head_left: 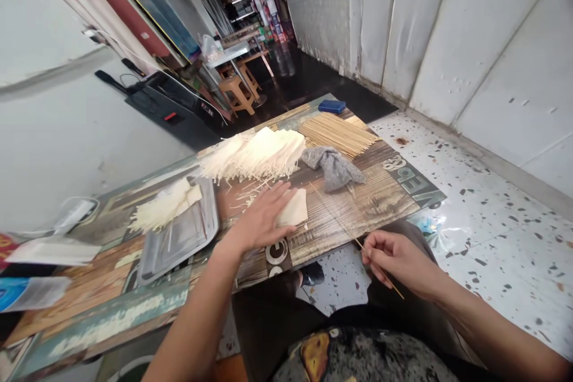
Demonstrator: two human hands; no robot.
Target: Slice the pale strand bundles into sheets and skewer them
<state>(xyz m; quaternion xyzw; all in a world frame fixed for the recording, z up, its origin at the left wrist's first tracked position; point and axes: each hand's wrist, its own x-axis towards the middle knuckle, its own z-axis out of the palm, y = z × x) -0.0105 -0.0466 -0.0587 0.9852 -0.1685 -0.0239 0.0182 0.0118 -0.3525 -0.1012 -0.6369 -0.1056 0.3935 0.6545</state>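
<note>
My left hand [264,215] lies flat, fingers stretched out, over a pale, flat sheet that looks like tofu skin [296,209]. Part of the sheet is hidden under the palm. At the table's near edge, my right hand [394,259] pinches a thin wooden skewer [356,239], whose far end points over the table toward the sheet. Beyond my left hand is a large pale pile of what look like enoki mushrooms [259,152], with loose stalks in front of it. A grey tray [154,262] to the left carries another pale bundle with fringed ends [168,206].
A stack of wooden skewers [338,134] lies on the far right of the patterned table [371,203], near a grey cloth [333,168] and a blue box [332,106]. Papers and a clear-and-blue package [33,293] are at the left. Stools [237,92] stand beyond.
</note>
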